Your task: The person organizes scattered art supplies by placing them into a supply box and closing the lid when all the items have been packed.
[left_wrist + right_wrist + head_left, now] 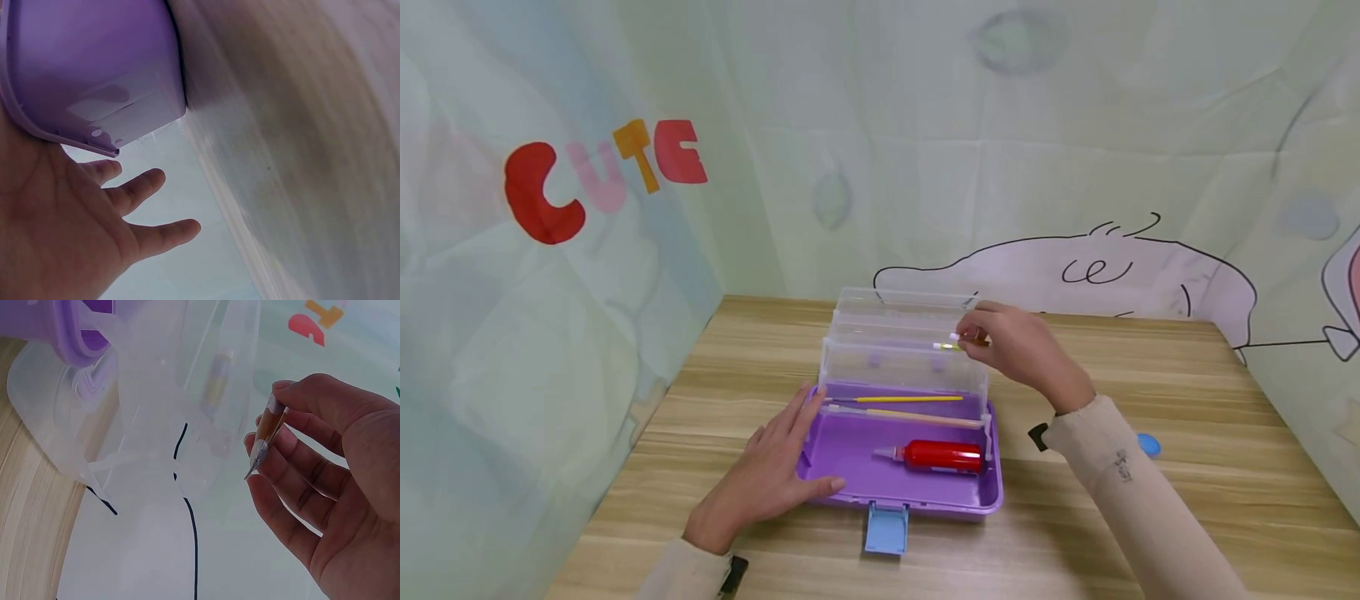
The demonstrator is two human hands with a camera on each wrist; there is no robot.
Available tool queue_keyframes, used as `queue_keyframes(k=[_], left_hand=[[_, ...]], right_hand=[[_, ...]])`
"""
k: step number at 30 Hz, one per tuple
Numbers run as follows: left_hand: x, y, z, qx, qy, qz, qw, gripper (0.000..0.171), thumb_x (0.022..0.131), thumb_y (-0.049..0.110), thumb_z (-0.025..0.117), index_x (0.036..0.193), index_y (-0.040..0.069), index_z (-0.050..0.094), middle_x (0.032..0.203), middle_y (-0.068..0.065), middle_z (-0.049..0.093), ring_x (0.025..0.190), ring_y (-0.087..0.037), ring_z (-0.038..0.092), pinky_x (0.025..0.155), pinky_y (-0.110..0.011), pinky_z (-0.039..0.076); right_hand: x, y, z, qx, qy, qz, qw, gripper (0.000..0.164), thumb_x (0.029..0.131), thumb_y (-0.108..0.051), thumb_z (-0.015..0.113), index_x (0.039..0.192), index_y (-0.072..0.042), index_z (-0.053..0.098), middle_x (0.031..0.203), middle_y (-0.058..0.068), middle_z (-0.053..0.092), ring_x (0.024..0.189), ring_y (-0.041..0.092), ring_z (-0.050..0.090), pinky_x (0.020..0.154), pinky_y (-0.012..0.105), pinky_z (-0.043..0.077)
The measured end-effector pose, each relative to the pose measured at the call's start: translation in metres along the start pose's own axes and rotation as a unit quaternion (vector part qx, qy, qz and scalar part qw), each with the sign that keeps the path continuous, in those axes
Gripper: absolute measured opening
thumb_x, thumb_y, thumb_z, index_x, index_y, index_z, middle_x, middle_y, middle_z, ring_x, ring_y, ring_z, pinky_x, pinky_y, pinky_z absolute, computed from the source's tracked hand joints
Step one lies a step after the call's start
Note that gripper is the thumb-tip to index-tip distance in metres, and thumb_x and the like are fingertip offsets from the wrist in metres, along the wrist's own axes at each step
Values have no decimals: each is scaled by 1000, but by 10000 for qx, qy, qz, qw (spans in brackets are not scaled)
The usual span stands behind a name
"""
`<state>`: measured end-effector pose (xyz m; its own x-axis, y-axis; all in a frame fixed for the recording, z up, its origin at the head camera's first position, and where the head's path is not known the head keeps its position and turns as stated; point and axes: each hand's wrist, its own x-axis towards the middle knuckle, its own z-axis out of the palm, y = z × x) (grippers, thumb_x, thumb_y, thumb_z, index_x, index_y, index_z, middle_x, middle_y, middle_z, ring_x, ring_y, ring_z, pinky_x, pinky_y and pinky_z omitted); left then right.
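Observation:
A purple toolbox [842,483] stands open, its clear tiered trays [898,362] raised at the back. My right hand [1011,346] pinches a small pen [270,425] between thumb and fingers beside the upper trays. The pen has a brown barrel, a white band and a silvery pointed part. Behind the tray wall lies a small yellow and white stick [217,381]. My left hand [775,467] lies along the box's left side, fingers spread, with the thumb over the front rim. Inside the box is a red bottle [943,456] with a tapered nozzle.
A thin yellow paintbrush [910,399] and a tan-handled paintbrush [925,417] lie in the lowest tray. The blue latch [887,531] hangs down in front. A blue oval thing [1148,444] sits on the wooden table [1210,500] past my right sleeve. Printed cloth [790,167] walls the table.

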<state>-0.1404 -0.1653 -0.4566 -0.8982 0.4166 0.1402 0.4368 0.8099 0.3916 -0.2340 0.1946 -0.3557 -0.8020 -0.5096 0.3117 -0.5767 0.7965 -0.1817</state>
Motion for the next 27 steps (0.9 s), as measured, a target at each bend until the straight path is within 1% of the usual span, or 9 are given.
queue_keyframes(k=[5,11,23,27], left_hand=[[1,0,0,18,-30,-12,10000,111,74,71,64,155,31,-1,163,-4,2,142,-40,25,101,-71,28],[1,0,0,-40,-59,-74,9999,111,73,71,65,155,32,0,163,-2,2,142,-39,25,103,-69,28],[0,1,-1,24,65,-8,10000,111,73,70,66,155,30,3,162,-4,5,141,-40,28,101,-70,30],[0,0,0,27,72,-6,10000,111,73,70,66,155,29,3,162,-4,4,140,-41,28,101,-70,29]], right_hand=[[6,-1,5,41,-84,-37,9999,10,86,-22,70,96,-20,71,87,-9,64,78,6,61,66,26,52],[14,-3,9,77,-124,-111,9998,10,85,-23,73,95,-19,72,88,-8,65,78,7,62,67,27,53],[26,-6,20,-3,-388,-30,9992,10,87,-24,71,97,-21,73,91,-8,64,81,7,62,67,27,53],[28,-7,21,8,-424,14,9991,10,88,-24,70,97,-20,73,91,-8,64,81,7,63,68,27,53]])
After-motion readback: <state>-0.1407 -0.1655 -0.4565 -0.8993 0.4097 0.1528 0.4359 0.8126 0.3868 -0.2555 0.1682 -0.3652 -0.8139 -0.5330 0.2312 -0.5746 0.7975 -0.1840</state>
